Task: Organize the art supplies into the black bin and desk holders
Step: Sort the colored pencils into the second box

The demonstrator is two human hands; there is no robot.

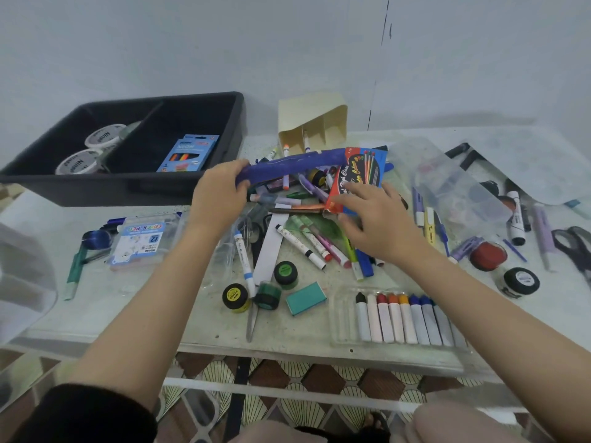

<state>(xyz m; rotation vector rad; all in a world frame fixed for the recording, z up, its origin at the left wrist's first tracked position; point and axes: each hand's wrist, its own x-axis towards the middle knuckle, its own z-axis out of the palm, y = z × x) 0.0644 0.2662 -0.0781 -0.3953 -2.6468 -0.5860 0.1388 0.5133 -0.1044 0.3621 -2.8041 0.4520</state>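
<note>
With the left hand (220, 193) curled round the blue pack (287, 164) and the right hand (377, 225) pinching the red box (358, 177) at its far end above the pile (307, 241), the person should lift both level, then swing left to the bin (96, 190)

1. There was one black bin (128, 190).
2. It held two tape rolls (105, 135) and one blue pencil box (188, 153).
3. There was one cream desk holder (319, 113).
4. Five small paint jars (235, 297) showed.
5. There were two scissors (572, 247).
6. There was one red box (355, 183) and one blue roll (294, 164).
7. One clear tray (339, 314) held at least eight crayons (396, 321).
8. There was one teal box (306, 298).
9. Loose markers (300, 246) were too piled to count.
</note>
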